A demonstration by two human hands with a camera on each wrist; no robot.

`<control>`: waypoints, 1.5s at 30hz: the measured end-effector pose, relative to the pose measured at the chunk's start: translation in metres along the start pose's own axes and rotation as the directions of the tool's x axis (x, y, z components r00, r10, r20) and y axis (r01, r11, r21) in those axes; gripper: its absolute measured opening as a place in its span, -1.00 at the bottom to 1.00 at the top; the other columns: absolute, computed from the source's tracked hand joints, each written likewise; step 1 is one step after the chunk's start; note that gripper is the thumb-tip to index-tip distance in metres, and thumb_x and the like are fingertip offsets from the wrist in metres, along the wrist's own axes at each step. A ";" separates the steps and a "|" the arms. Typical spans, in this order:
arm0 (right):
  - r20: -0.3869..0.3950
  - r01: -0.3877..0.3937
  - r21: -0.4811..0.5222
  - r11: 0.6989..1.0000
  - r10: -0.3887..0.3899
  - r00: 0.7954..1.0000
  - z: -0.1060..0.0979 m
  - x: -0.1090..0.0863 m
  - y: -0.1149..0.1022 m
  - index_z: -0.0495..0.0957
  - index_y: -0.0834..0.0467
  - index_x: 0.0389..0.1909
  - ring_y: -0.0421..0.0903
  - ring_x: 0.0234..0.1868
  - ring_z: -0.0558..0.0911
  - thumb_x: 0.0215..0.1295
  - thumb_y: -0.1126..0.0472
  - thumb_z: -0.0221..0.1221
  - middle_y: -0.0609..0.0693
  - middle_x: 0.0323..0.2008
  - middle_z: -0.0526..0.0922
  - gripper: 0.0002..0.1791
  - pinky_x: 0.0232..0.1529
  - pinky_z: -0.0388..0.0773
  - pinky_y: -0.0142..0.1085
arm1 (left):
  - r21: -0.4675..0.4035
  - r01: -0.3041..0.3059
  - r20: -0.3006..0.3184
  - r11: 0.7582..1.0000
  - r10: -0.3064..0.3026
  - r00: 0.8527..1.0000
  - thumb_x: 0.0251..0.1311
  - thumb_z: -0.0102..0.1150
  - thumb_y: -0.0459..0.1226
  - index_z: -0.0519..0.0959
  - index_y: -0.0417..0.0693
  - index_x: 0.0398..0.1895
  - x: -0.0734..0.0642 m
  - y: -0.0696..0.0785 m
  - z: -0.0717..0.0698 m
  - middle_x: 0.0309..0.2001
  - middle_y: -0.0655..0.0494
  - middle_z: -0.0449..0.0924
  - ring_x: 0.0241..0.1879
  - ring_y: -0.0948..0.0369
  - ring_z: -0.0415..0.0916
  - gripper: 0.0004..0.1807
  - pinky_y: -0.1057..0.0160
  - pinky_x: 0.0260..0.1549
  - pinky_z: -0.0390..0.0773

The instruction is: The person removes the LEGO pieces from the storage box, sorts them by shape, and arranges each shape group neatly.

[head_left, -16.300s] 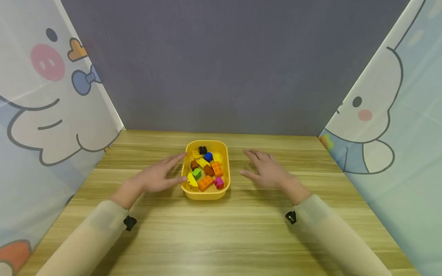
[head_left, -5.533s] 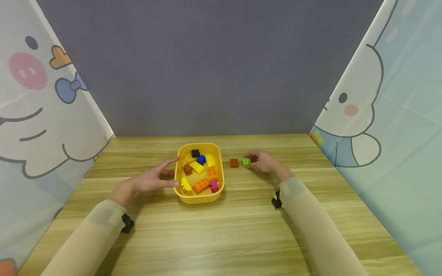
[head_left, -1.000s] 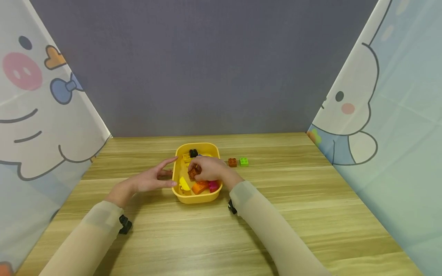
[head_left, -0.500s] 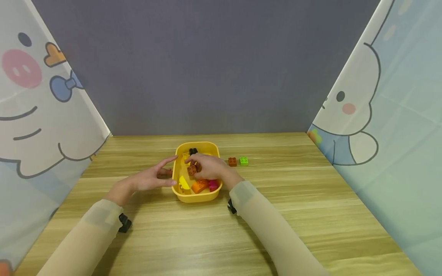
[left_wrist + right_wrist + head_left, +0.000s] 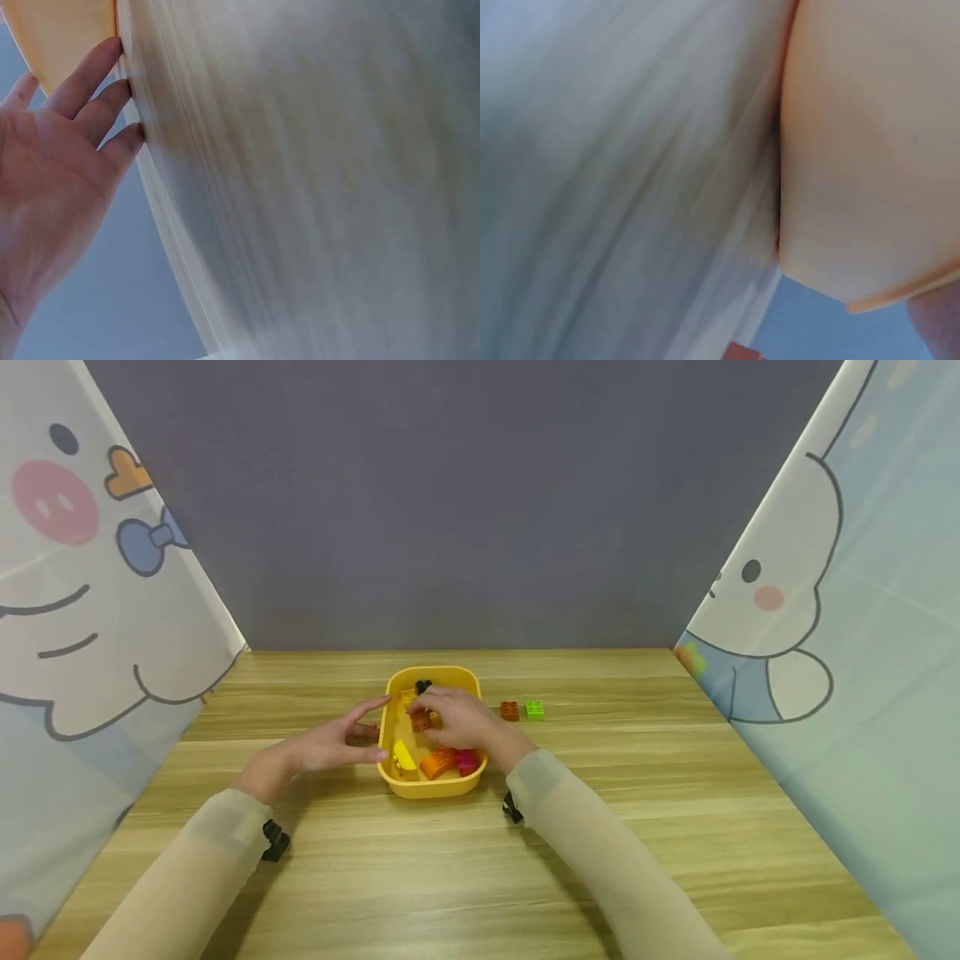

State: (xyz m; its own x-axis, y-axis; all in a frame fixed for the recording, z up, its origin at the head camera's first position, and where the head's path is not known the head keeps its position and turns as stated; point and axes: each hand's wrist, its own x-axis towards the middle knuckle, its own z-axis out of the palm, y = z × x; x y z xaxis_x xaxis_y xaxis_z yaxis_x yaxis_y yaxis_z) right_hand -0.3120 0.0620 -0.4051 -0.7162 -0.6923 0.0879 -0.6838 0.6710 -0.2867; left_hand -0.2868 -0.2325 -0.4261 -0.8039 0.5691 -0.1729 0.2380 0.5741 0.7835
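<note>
A yellow basket [image 5: 431, 789] of toy building bricks stands on the table. My left hand [image 5: 326, 749] rests against its left rim, thumb and fingers spread; in the left wrist view its fingertips touch down beside the basket wall [image 5: 71, 37]. My right hand [image 5: 461, 720] reaches into the basket, thumb and forefinger apart near a brown brick [image 5: 420, 722], with no brick plainly gripped. Its palm hides some of the contents. Still showing are a yellow curved brick [image 5: 404, 756], an orange brick [image 5: 438, 763], a magenta brick [image 5: 467, 762] and a black brick [image 5: 423, 686].
Right of the basket, a brown brick [image 5: 509, 711] and a green brick [image 5: 534, 710] lie side by side on the wooden table [image 5: 420, 877]. A grey panel [image 5: 465, 510] stands behind, with printed cloths at both sides.
Earlier, brown and green bricks came out onto the table at the right. My right hand then returned to the basket; over the last second its thumb and fingers have spread apart. The left hand stays.
</note>
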 end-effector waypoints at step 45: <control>-0.248 -0.136 0.303 0.943 0.216 0.944 -0.057 -0.145 0.135 0.62 0.26 0.39 0.21 0.19 0.66 0.44 0.45 0.35 0.24 0.30 0.64 -0.49 0.19 0.64 0.14 | -0.005 0.010 -0.005 1.000 -0.010 1.000 0.44 0.43 0.10 -0.20 0.32 0.84 -0.001 0.002 0.002 0.61 -0.44 0.31 0.61 -0.36 0.31 0.18 -0.37 0.46 0.48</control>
State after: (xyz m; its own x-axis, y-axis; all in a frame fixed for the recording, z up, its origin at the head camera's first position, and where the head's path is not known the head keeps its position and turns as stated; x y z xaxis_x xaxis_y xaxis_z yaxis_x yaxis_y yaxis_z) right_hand -0.3089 0.2684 -0.4019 -0.8588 -0.4427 0.2577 -0.5049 0.6470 -0.5714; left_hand -0.2837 -0.2304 -0.4253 -0.8092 0.5600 -0.1777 0.2271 0.5771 0.7845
